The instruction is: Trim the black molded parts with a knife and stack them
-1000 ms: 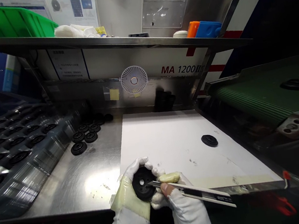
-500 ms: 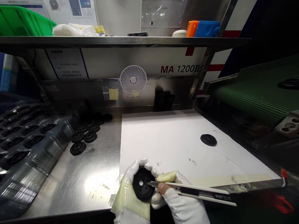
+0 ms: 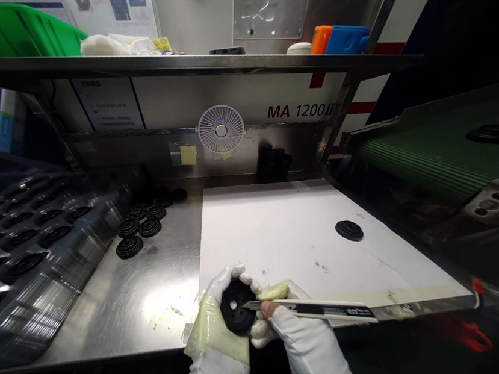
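Note:
My left hand (image 3: 217,336), in a white glove with yellowish tape, is wrapped round a round black plastic disc (image 3: 234,307) at the table's front edge. My right hand (image 3: 299,338), also gloved, grips a long utility knife (image 3: 319,310) whose blade tip rests on the disc's face. A second black disc (image 3: 349,230) lies alone on the white sheet (image 3: 283,237), to the right of my hands.
Several black discs (image 3: 139,231) lie on the steel table (image 3: 145,297) at the left, beside dark trays (image 3: 21,251) filled with more. A green conveyor (image 3: 446,157) with a disc runs at the right. A shelf (image 3: 171,66) overhead carries a green bin and small items.
The knife's handle has swung up to lie more level, while its tip stays on the disc. Both hands have hardly shifted.

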Motion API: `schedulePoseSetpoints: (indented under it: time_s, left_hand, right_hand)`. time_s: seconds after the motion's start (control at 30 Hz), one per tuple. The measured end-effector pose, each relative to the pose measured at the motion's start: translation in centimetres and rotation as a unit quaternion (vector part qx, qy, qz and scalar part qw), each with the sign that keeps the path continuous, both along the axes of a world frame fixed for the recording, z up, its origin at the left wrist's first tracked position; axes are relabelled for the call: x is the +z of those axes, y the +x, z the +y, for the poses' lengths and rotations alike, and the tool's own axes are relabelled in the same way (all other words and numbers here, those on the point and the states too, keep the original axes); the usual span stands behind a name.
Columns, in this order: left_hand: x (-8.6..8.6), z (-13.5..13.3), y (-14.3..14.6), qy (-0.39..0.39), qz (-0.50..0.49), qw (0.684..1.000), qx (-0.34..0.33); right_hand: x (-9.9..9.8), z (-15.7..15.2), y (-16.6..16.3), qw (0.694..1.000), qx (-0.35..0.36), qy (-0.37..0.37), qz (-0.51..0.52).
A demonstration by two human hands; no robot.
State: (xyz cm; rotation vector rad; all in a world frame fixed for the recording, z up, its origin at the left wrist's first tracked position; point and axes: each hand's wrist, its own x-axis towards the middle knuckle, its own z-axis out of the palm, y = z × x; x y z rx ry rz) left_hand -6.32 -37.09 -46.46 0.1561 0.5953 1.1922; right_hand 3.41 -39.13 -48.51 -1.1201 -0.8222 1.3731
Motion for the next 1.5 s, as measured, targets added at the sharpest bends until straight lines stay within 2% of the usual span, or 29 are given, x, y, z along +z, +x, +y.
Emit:
schedulePoseSetpoints:
  time_s: [0.3, 0.53, 0.7, 0.83, 0.93, 1.17, 1.27, 1.4, 1.5]
  left_hand:
    - [0.0, 0.2, 0.2, -0.013, 0.012, 1.000, 0.003]
    - [0.5, 0.3, 0.4, -0.061, -0.005, 0.998, 0.019]
    - [-0.3, -0.3, 0.4, 0.036, 0.057, 0.997, 0.046]
    - [-0.4, -0.1, 0.2, -0.009, -0.001, 1.000, 0.014]
    - [-0.1, 0.2, 0.1, -0.016, -0.007, 1.000, 0.013]
    - [0.4, 0.2, 0.2, -0.063, -0.017, 0.998, 0.024]
    - [0.0, 0.2, 0.3, -0.035, 0.010, 0.999, 0.018]
    - [-0.3, 0.4, -0.2, -0.007, 0.025, 1.000, 0.011]
    - [-0.2, 0.8, -2.2, -0.007, 0.087, 0.992, 0.092]
  right_hand:
    - [-0.3, 0.3, 0.2, 0.999, 0.017, -0.024, 0.023]
    - [-0.2, 0.0, -0.5, 0.999, -0.036, 0.013, 0.012]
    - [-0.3, 0.0, -0.2, 0.999, -0.023, 0.028, -0.020]
    - [-0.2, -0.1, 0.2, 0.999, 0.000, 0.022, -0.029]
    - [-0.2, 0.0, 0.2, 1.000, 0.010, 0.022, -0.019]
    - [-0.4, -0.2, -0.1, 0.999, -0.035, 0.028, -0.005]
    - [-0.4, -0.2, 0.1, 0.999, -0.008, 0.020, -0.023]
    - [0.5, -0.1, 0.9, 0.997, 0.082, -0.005, 0.006]
    - [1.3, 0.2, 2.6, 0.990, 0.138, 0.010, 0.019]
